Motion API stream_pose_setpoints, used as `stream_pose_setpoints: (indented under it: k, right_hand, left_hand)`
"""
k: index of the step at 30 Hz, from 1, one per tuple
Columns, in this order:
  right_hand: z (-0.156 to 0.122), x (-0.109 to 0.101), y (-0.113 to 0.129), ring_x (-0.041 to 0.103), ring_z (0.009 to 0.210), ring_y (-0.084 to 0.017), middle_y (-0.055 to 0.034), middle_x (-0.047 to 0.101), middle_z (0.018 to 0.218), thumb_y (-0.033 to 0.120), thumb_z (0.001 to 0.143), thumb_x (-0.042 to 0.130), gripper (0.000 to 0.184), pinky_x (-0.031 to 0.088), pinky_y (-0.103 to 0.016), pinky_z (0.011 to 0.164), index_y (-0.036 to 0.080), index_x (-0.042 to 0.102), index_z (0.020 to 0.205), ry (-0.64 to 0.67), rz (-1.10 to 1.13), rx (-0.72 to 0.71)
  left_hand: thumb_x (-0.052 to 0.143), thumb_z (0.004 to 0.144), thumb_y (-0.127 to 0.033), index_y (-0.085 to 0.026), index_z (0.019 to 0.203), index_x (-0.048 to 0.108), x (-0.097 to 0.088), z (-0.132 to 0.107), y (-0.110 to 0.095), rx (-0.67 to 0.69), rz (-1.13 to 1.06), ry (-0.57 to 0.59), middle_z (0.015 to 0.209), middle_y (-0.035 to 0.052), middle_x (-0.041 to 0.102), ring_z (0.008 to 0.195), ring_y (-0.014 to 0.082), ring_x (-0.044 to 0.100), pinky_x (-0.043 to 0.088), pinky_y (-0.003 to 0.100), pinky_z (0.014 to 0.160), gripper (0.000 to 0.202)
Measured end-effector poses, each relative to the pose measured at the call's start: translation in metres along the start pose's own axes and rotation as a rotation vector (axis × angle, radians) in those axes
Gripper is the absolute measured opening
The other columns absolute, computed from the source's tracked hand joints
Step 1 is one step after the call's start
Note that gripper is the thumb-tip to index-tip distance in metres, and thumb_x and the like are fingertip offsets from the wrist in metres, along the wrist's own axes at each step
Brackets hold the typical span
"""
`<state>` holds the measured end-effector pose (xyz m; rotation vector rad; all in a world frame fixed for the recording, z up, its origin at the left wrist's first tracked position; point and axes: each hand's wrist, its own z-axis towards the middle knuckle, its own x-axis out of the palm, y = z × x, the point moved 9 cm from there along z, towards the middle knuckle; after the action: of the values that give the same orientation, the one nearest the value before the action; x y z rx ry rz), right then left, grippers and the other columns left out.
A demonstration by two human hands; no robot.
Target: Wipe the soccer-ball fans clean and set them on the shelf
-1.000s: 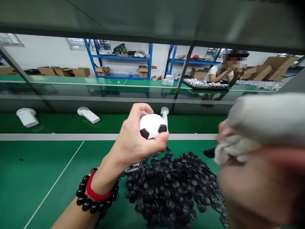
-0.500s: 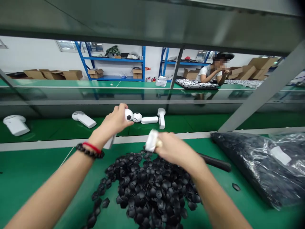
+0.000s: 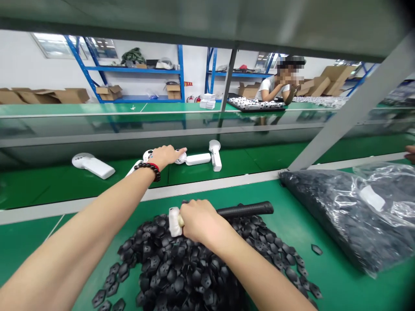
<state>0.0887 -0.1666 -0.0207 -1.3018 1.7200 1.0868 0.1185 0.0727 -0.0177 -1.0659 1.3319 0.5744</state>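
Observation:
My left hand (image 3: 167, 155) reaches out to the green belt (image 3: 246, 162), fingers stretched flat. It lies on a white hand-held device with a football-patterned head (image 3: 147, 154). Its fingertips touch the head of a second such device (image 3: 196, 159). My right hand (image 3: 197, 220) is closed on a small white cloth (image 3: 174, 221) and rests on a heap of black hexagon pieces (image 3: 194, 268). A black rod (image 3: 246, 210) lies on the table just behind that hand.
More white devices lie on the belt (image 3: 94, 166) (image 3: 215, 155). A clear bag of black pieces (image 3: 340, 216) fills the right side, under a slanting grey strut (image 3: 340, 116). Another person's hand (image 3: 411, 153) shows at the right edge. A co-worker (image 3: 279, 86) sits at a far bench.
My left hand carried the football-headed device from close to my face out to the belt and laid it down. My right hand dropped with the cloth onto the black heap.

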Motion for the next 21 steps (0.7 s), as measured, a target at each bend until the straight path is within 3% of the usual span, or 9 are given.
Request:
stream_pose_setpoints:
  k: [3,6,10,12,14,18,21]
  right_hand:
    - [0.002,0.003,-0.003,0.070,0.102,-0.021,-0.0083,0.073,0.112,0.022,0.095,0.069,0.017,0.058,-0.041,0.091,0.012,0.070,0.108,0.041,0.009,0.021]
    - [0.001,-0.002,-0.007,0.072,0.099,-0.024,-0.0107,0.075,0.108,0.020,0.090,0.071,0.017,0.057,-0.040,0.087,0.012,0.071,0.105,0.022,0.046,0.015]
    - [-0.012,-0.031,-0.015,0.073,0.090,-0.029,-0.0132,0.077,0.095,0.022,0.081,0.071,0.010,0.051,-0.031,0.071,0.015,0.073,0.088,-0.135,0.188,-0.059]
    - [-0.025,-0.053,-0.020,0.072,0.085,-0.025,-0.0084,0.076,0.089,0.027,0.085,0.067,0.011,0.046,-0.026,0.065,0.017,0.071,0.087,-0.234,0.282,-0.123]
    - [-0.041,-0.077,-0.028,0.068,0.077,-0.019,-0.0045,0.074,0.085,0.029,0.088,0.062,0.014,0.043,-0.023,0.060,0.017,0.069,0.089,-0.348,0.424,-0.173]
    - [-0.073,-0.110,-0.058,0.051,0.052,-0.011,-0.0005,0.064,0.065,0.032,0.079,0.070,0.020,0.037,-0.023,0.050,0.015,0.063,0.072,-0.594,0.883,-0.145]
    - [-0.086,-0.114,-0.063,0.045,0.048,-0.010,0.0016,0.057,0.059,0.034,0.074,0.076,0.022,0.034,-0.023,0.045,0.014,0.065,0.077,-0.643,1.030,-0.134]
  left_hand:
    - [0.062,0.097,-0.050,-0.014,0.114,0.067,0.020,0.003,-0.010,-0.045,-0.152,0.083,0.113,0.0095,0.070,0.102,0.0240,0.069,0.057,0.046,0.093,0.040]
    - [0.063,0.096,-0.049,-0.014,0.112,0.067,0.019,-0.008,-0.015,-0.019,-0.326,0.017,0.110,0.0089,0.071,0.099,0.0226,0.069,0.058,0.044,0.090,0.039]
    - [0.073,0.090,-0.037,-0.016,0.122,0.063,-0.020,-0.043,-0.019,0.156,-0.598,-0.231,0.123,0.0095,0.067,0.112,0.0260,0.065,0.053,0.048,0.099,0.039]
    - [0.076,0.084,-0.031,-0.020,0.128,0.058,-0.045,-0.064,-0.012,0.216,-0.775,-0.341,0.130,0.0077,0.065,0.115,0.0258,0.063,0.054,0.042,0.099,0.049]
    - [0.069,0.083,-0.031,-0.024,0.134,0.049,-0.067,-0.084,0.002,0.203,-0.973,-0.419,0.131,0.0059,0.064,0.110,0.0240,0.066,0.058,0.034,0.089,0.055]
    - [0.045,0.083,-0.036,-0.020,0.117,0.046,-0.092,-0.126,0.032,0.105,-1.316,-0.446,0.105,0.0085,0.067,0.087,0.0211,0.070,0.060,0.032,0.073,0.037]
    - [0.049,0.075,-0.038,-0.019,0.097,0.050,-0.098,-0.166,0.041,0.088,-1.455,-0.407,0.082,0.0064,0.063,0.074,0.0197,0.068,0.060,0.032,0.067,0.029]
